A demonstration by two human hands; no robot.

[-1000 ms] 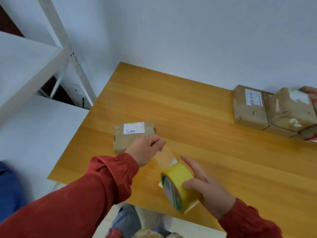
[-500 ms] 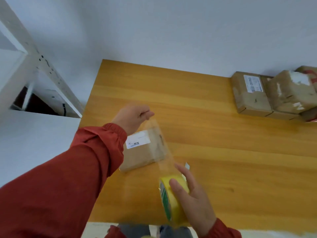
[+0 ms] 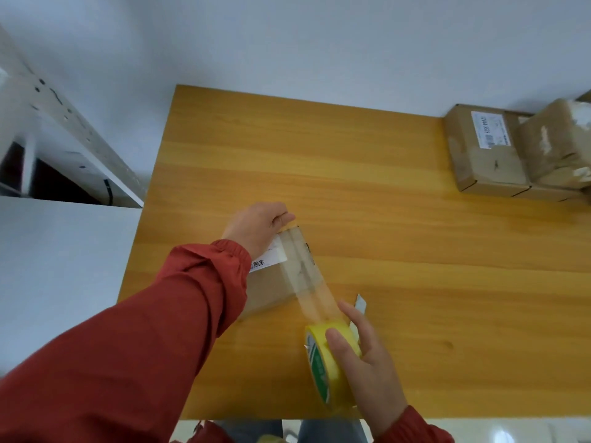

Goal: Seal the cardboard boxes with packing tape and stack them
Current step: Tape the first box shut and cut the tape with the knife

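Clear packing tape (image 3: pixel 308 279) stretches taut over a small cardboard box (image 3: pixel 271 286) lying on a wooden surface (image 3: pixel 415 251). Sealing is the step in hand: the strip spans the box top but does not look pressed down yet. At the far edge of the box, the left hand (image 3: pixel 260 225) pinches the tape's free end between thumb and curled fingers. Just on the near side of the box, the right hand (image 3: pixel 364 359) grips a yellow tape roll (image 3: pixel 315 359), thumb on its outer face. Next, the strip probably needs lowering, smoothing flat and cutting. Far to the right of the box, more cardboard boxes (image 3: pixel 486 148) sit close together.
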